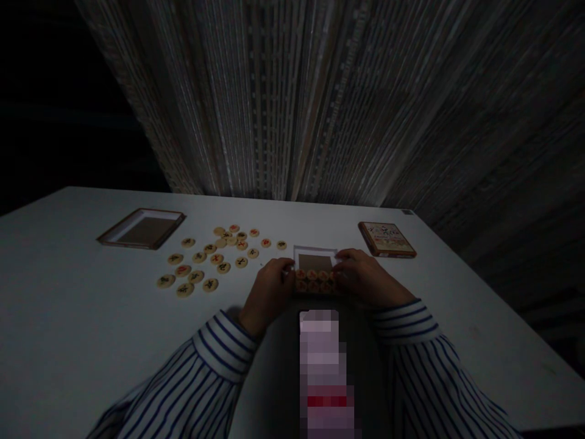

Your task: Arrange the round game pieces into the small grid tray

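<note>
A small open box [315, 249] with white inner walls and a brown bottom lies in front of me. Rows of xiangqi pieces [312, 275] with red characters fill its near part. My left hand [267, 291] grips the left side of this box, fingers closed at its edge. On the opposite side, my right hand [369, 279] has its fingers closed at the right edge. Loose round xiangqi pieces [217, 259], some marked in red and some in black, are scattered on the table to the left of my left hand. A few lie face down.
Another open box part [130, 246], its inside bare, sits at the far left of the white table [82, 317]. A closed decorated box [387, 238] lies at the right. Near me is a blurred-out phone-like object [322, 360]. A striped curtain [274, 110] hangs behind the table.
</note>
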The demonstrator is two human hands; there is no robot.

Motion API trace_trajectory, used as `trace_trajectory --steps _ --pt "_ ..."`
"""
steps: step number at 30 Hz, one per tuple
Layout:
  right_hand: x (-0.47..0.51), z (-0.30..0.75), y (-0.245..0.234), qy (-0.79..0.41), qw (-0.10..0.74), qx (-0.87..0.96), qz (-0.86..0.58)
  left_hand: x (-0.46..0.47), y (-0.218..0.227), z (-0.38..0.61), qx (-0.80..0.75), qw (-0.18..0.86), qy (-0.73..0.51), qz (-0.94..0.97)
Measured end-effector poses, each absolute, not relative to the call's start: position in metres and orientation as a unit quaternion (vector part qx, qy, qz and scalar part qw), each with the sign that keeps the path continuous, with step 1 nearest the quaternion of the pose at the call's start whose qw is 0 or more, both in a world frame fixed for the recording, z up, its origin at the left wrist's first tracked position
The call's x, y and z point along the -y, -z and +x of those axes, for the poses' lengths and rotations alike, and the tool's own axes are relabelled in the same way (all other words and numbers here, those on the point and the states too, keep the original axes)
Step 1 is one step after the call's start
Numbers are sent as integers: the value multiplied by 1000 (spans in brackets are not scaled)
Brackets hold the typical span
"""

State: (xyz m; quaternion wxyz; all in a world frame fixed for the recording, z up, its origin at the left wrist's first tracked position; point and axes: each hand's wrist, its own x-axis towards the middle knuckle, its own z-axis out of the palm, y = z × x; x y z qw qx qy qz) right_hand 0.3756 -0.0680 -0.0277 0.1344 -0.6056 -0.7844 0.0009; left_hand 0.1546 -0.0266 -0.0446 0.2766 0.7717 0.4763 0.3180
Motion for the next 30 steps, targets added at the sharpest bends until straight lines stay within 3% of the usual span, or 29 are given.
trace_trajectory --steps 11,18,30 --pt "67 376 21 -21 162 740 -652 26 47 154 -473 278 -327 769" --pt "68 369 16 -62 117 706 -696 25 47 154 -479 281 -310 772" --pt "67 367 14 -69 125 712 -687 26 47 156 -471 300 -310 769"
